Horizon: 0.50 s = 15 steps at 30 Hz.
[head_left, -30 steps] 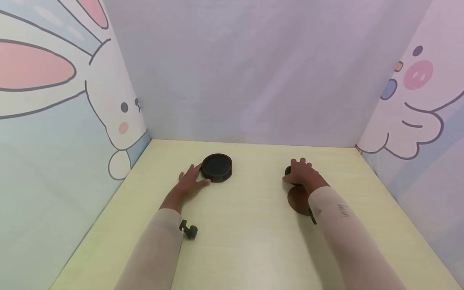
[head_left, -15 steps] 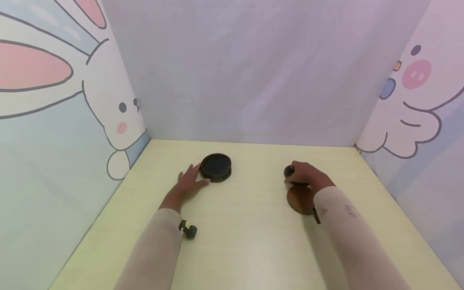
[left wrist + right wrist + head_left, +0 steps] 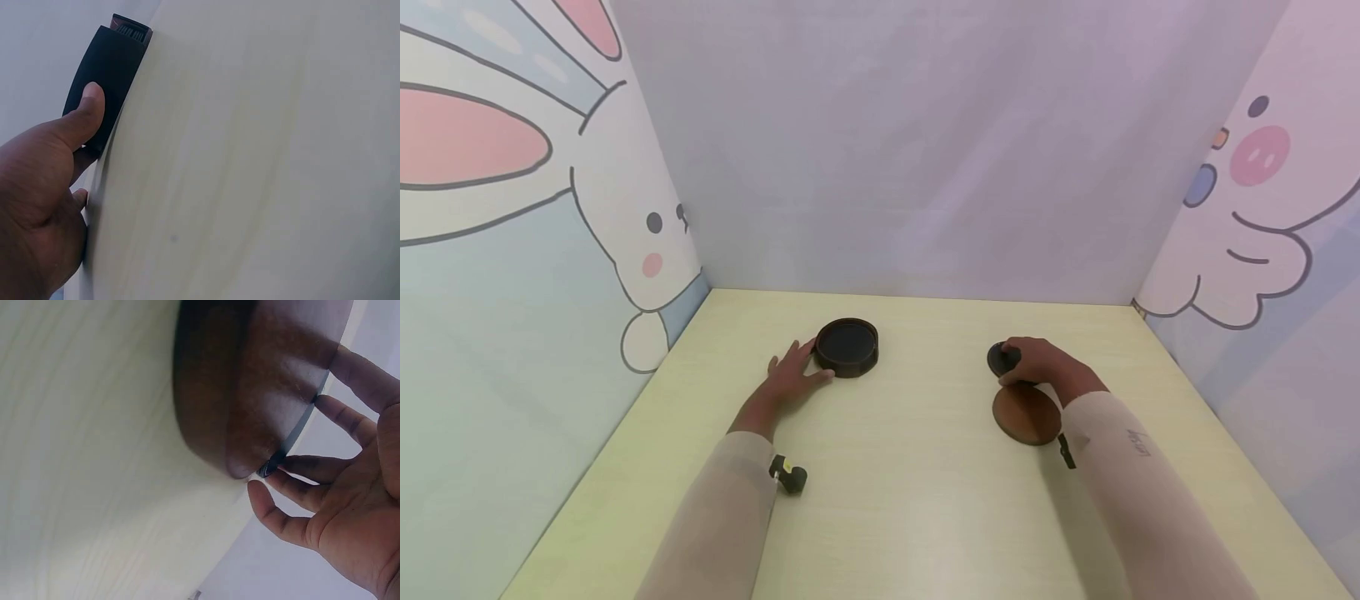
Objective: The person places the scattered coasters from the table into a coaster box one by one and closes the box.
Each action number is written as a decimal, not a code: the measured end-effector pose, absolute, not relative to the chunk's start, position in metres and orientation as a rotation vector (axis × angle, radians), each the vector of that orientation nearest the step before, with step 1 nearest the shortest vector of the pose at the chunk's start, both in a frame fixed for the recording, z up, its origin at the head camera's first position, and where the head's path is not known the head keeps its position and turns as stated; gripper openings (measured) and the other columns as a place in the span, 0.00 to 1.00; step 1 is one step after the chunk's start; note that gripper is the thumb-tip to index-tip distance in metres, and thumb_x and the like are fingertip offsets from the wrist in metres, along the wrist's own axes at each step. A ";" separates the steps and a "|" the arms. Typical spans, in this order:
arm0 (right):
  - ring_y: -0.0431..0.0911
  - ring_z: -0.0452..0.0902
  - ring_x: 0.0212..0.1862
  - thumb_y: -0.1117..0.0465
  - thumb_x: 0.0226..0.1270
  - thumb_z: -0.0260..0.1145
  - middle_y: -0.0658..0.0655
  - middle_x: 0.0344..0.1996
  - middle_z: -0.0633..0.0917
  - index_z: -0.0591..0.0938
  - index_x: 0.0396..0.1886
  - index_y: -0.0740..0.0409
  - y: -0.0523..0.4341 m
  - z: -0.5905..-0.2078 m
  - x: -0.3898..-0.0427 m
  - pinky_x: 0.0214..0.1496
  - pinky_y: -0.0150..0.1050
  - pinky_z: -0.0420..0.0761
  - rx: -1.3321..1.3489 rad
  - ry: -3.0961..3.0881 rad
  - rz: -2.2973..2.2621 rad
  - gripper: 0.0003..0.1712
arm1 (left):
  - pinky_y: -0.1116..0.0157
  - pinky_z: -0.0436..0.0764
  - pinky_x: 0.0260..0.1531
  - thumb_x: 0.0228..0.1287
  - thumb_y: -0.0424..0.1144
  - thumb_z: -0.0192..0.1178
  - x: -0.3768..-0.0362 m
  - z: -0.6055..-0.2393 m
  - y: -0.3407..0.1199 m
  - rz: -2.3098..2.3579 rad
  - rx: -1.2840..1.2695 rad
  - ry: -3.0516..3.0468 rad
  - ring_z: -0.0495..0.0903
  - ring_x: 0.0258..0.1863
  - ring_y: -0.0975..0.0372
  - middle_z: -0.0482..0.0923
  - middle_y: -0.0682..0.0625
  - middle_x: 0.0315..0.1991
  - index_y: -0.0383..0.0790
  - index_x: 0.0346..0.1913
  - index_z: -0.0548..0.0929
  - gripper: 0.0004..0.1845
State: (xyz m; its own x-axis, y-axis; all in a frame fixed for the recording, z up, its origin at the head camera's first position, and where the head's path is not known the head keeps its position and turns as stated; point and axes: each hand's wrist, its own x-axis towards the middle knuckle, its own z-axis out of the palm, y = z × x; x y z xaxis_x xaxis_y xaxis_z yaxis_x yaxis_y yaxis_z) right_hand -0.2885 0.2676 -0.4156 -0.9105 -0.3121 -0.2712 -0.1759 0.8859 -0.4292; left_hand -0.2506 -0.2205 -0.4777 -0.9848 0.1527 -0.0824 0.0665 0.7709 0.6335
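Note:
My left hand (image 3: 786, 382) rests on the table with spread fingers, touching a round black coaster holder (image 3: 847, 367) at its left and near side. In the left wrist view my thumb lies along the holder's dark wall (image 3: 115, 65), beside a notch showing stacked edges. At the right, my right hand (image 3: 1047, 365) curls over a black coaster (image 3: 997, 358), fingertips at its far edge and thumb at its near edge. Just in front lies a brown round coaster (image 3: 1024, 417), which looms large in the right wrist view and hides part of the black coaster (image 3: 267, 469).
The pale wooden table (image 3: 910, 467) is walled on three sides: a plain back panel (image 3: 910, 167), a rabbit print (image 3: 647, 208) at left and another animal print (image 3: 1247, 183) at right. Small black devices sit at both wrists.
My right hand has drawn back to the right and its fingers have curled in, uncovering more of the black and brown coasters. The left hand and the holder have stayed put.

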 end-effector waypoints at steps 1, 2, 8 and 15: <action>0.72 0.69 0.76 0.51 0.68 0.78 0.76 0.78 0.71 0.72 0.78 0.66 0.268 -0.416 -0.288 0.77 0.70 0.72 -0.371 2.722 -0.575 0.45 | 0.37 0.28 0.88 0.77 0.68 0.60 -0.251 -0.478 -0.221 1.001 0.174 2.834 0.36 0.92 0.42 0.47 0.40 0.91 0.51 0.91 0.50 0.51; 0.72 0.69 0.76 0.51 0.68 0.78 0.76 0.78 0.71 0.72 0.78 0.66 0.269 -0.416 -0.288 0.77 0.70 0.72 -0.378 2.726 -0.575 0.45 | 0.37 0.27 0.88 0.77 0.68 0.59 -0.251 -0.478 -0.221 0.996 0.173 2.833 0.36 0.92 0.42 0.47 0.40 0.91 0.51 0.91 0.49 0.51; 0.72 0.70 0.74 0.50 0.68 0.77 0.76 0.76 0.73 0.74 0.76 0.65 0.270 -0.417 -0.288 0.76 0.70 0.73 -0.403 2.745 -0.553 0.43 | 0.37 0.27 0.88 0.78 0.67 0.59 -0.252 -0.478 -0.222 0.970 0.179 2.836 0.36 0.92 0.44 0.48 0.41 0.91 0.51 0.91 0.49 0.51; 0.74 0.68 0.76 0.50 0.67 0.77 0.77 0.76 0.74 0.76 0.75 0.65 0.271 -0.418 -0.288 0.78 0.72 0.71 -0.430 2.774 -0.521 0.42 | 0.38 0.27 0.88 0.78 0.67 0.60 -0.250 -0.478 -0.222 0.991 0.166 2.829 0.36 0.92 0.44 0.47 0.41 0.91 0.53 0.91 0.49 0.50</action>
